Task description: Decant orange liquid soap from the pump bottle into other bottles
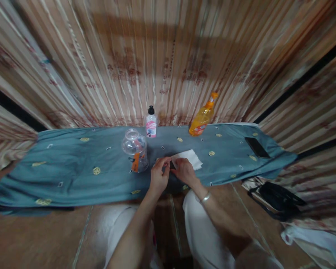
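Observation:
Close together over the front part of the table are my left hand (pixel 160 175) and my right hand (pixel 184 170). The left fingers and thumb are pinched together; the right fingers are curled inward. A small dark patch shows between the fingertips, too blurred to name. A white piece of cloth or tissue (pixel 192 158) with a jagged edge lies flat behind and partly under my right hand. Just left of my left hand stands a clear plastic jar (pixel 138 160) with an orange label and a domed top.
At the back stand a clear bottle (pixel 151 125) with a black cap and pink label, and an orange pump bottle (pixel 201 119). A dark phone-like slab (pixel 257 147) lies right on the blue-green tablecloth (pixel 72 160). A black bag (pixel 280 198) sits on the floor; curtains surround the table.

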